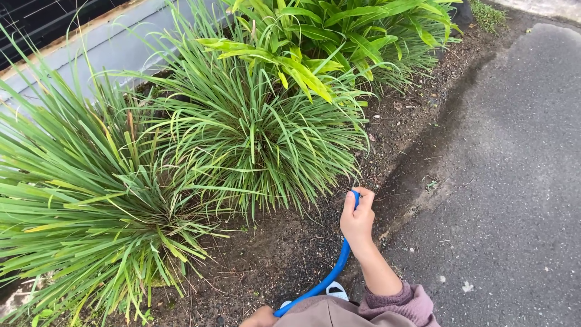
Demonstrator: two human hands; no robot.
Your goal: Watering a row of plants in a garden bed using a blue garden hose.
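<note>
My right hand (357, 219) is closed around the end of a thin blue hose (334, 270), thumb over the tip, which points toward the long-leaved grass clump (254, 139) in the soil bed. The hose runs down and left from that hand to the bottom edge of the view. Only a small part of my left hand (259, 318) shows there, right beside the hose's lower end; whether it grips the hose is hidden. A mauve sleeve cuff (402, 303) covers my right wrist.
A second big grass clump (78, 206) fills the left side, and a broad-leaved plant (327, 36) stands behind. Dark soil (284, 248) borders grey asphalt pavement (514, 181) on the right. A grey wall base (91, 48) runs behind the plants. Something white, perhaps a shoe (336, 290), sits near the hose.
</note>
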